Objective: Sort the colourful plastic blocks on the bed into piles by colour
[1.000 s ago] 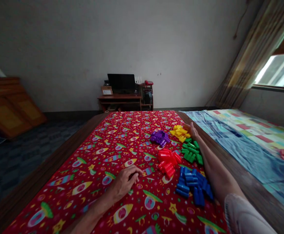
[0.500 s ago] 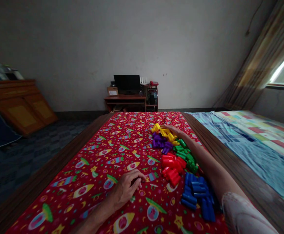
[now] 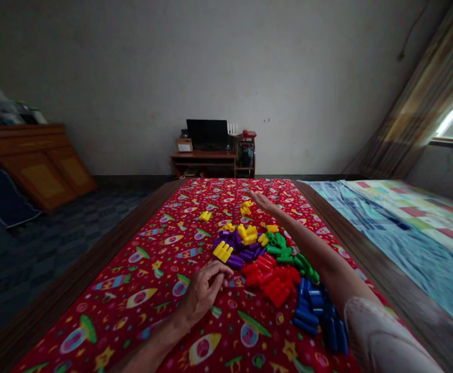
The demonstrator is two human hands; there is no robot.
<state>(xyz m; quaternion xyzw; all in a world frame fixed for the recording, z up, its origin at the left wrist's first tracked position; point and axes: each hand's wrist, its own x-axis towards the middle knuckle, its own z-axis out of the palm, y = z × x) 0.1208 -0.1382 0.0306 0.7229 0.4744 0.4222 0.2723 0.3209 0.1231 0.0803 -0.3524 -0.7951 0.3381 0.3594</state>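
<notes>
My right hand [image 3: 263, 201] reaches to the far part of the pile, its fingers stretched out flat and nothing in them. Just left of it lie yellow blocks [image 3: 245, 210]. Resting on the red patterned cloth [image 3: 141, 264], my left hand [image 3: 205, 287] holds nothing; its fingers are loosely bent, with the thumb apart. Its fingertips are close to a purple block [image 3: 235, 261] and a yellow three-column block [image 3: 223, 252]. Red blocks [image 3: 273, 282], green blocks [image 3: 283, 251] and blue blocks [image 3: 308, 311] lie in colour groups beside my right forearm.
A lone yellow block [image 3: 205, 215] lies farther left on the cloth. Brown table edges [image 3: 339, 223] show on both sides. A bed with a blue sheet [image 3: 370, 228] stands at right. Beyond the table is a desk [image 3: 203, 155] with a monitor [image 3: 207, 133].
Yellow blocks have scattered leftward and nearer, some onto the purple ones. The purple and red blocks have spread left. My right hand has come away from the yellow pile; the left stays nearly still.
</notes>
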